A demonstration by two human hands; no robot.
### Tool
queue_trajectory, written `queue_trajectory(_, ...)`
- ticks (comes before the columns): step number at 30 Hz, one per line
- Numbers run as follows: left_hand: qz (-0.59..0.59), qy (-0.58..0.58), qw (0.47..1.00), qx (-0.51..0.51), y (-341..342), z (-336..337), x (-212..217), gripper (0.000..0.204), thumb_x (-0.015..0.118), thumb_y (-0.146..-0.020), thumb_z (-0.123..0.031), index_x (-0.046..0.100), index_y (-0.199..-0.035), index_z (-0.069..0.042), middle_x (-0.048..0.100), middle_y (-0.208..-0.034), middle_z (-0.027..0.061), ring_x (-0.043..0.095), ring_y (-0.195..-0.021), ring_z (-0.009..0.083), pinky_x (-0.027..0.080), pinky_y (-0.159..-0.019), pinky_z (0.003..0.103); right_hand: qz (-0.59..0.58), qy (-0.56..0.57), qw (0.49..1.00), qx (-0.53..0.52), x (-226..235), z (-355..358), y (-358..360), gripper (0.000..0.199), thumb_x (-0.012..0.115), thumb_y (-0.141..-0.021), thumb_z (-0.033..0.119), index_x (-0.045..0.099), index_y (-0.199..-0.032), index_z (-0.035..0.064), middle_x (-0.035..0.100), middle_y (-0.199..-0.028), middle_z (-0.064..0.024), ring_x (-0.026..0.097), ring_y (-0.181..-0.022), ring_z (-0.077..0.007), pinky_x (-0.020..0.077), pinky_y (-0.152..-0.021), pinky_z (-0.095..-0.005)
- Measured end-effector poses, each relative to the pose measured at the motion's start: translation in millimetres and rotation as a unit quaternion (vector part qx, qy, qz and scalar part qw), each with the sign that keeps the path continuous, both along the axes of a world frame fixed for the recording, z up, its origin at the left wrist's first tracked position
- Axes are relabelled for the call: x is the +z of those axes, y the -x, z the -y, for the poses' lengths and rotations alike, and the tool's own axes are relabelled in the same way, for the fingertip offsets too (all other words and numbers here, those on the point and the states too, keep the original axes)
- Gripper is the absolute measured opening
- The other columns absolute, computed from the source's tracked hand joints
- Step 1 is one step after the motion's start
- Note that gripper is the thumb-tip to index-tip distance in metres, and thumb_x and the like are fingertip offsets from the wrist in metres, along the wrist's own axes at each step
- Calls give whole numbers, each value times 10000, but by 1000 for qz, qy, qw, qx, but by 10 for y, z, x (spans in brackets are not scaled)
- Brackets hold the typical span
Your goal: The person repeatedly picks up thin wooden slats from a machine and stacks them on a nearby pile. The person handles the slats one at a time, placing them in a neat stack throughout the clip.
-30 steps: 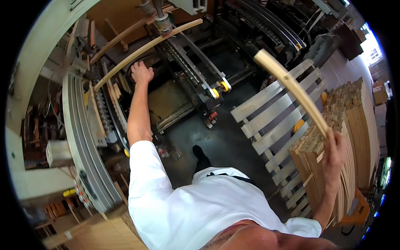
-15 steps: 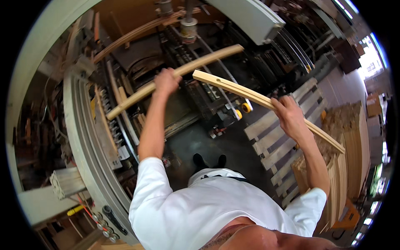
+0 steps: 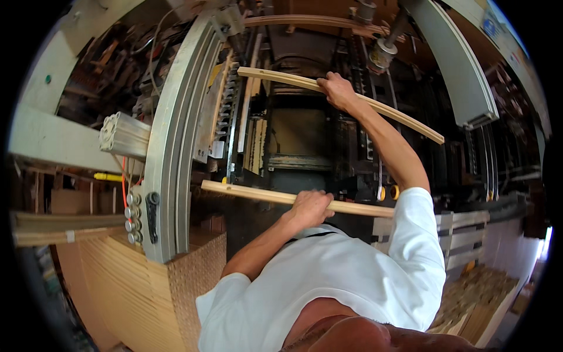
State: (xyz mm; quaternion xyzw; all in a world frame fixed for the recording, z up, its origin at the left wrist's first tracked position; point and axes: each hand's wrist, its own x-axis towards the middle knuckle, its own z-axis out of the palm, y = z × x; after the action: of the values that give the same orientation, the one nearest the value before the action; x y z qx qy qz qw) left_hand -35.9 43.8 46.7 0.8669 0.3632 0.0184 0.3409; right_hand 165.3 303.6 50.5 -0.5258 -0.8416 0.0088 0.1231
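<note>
My right hand (image 3: 338, 94) is closed round a long pale wooden strip (image 3: 281, 77), gripping it near its middle. This strip has a groove along it and reaches across the machine frame, its right end tilted nearer to me. Closer to my waist, my left hand (image 3: 311, 209) grips a second wooden strip (image 3: 252, 192) near its middle. A small hole or notch shows near that strip's left end. The second strip's right end passes behind my right sleeve. Both strips are held up, apart from each other.
A ribbed metal beam (image 3: 179, 129) with round knobs (image 3: 134, 214) and a black lever (image 3: 152, 216) stands at left. Below it is a large stack of wood strips (image 3: 123, 276). A grey housing (image 3: 454, 64) hangs at right, above a pallet (image 3: 463, 234) and another wood stack (image 3: 469, 299).
The view has turned left, bringing the left wood stack into sight. My left hand has drawn its strip back toward my waist. My right hand has carried its strip over the machine.
</note>
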Motion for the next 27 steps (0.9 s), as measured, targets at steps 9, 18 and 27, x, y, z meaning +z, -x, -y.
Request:
queue_trajectory(9, -20, 29, 989, 143, -74, 438, 443, 275, 736, -833, -265, 631, -917, -25, 671, -872, 161, 661, -890, 370, 523, -773, 474, 4, -129, 990, -57, -620, -1025, -34, 310, 606, -830, 127, 663, -1134, 130, 633, -1031, -143, 621, -988, -344, 516, -823, -468)
queue_trajectory(18, -6, 39, 978, 204, -292, 534, 397, 285, 731, -836, -269, 624, -929, -21, 669, -901, 168, 654, -912, 375, 517, -779, 486, -6, -138, 990, -34, -620, -1273, 35, 260, 586, -860, 157, 680, -1101, 131, 664, -995, -140, 657, -938, -356, 519, -805, -473)
queue_trajectory(27, -47, 55, 972, 223, -217, 667, 504, 351, 731, -847, -285, 652, -1091, -46, 668, -925, 139, 647, -923, 341, 517, -779, 466, -17, -115, 992, -39, -584, -1266, 184, 236, 561, -870, 126, 698, -1056, 77, 677, -1039, -162, 672, -961, -362, 523, -845, -480)
